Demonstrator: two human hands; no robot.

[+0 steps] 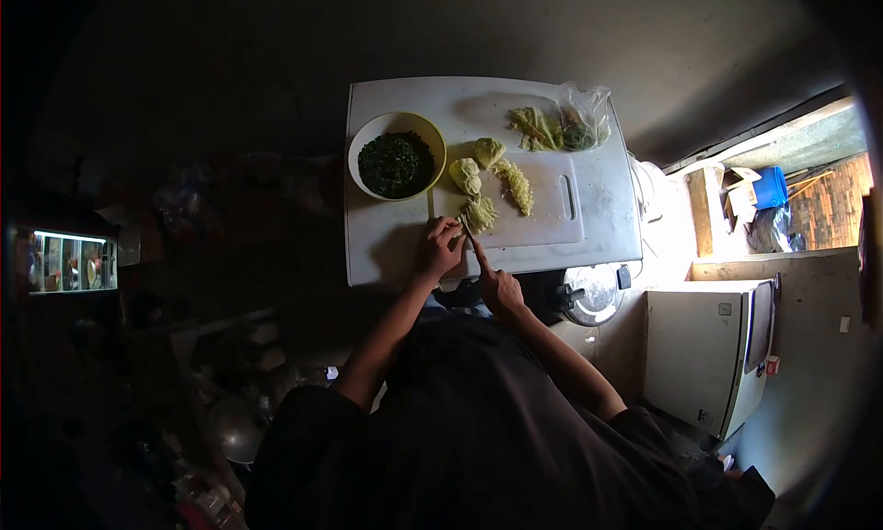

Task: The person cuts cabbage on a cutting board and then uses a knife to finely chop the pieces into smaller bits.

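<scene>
My right hand [502, 293] is closed round the handle of a knife [470, 230], its forefinger stretched along the top. Beside the blade, my left hand [441, 247] has its fingers bunched on a small pale-green piece of cabbage [460, 224], mostly hidden under them. Both hands work at the near left part of a white cutting board [543, 228]. Just beyond the blade lies cut cabbage [480, 213]. Farther off are two pale cabbage chunks, one [465, 175] nearer and another [489, 151] behind it. A heap of shredded cabbage [515, 188] spreads along the board's middle.
A yellow-rimmed bowl [440, 148] of chopped dark greens stands at the table's [386, 240] left. Loose leaves [536, 128] and a clear plastic bag [593, 116] lie at the far right. A round metal lid [593, 295] is by the near right edge; a white refrigerator [694, 351] stands right.
</scene>
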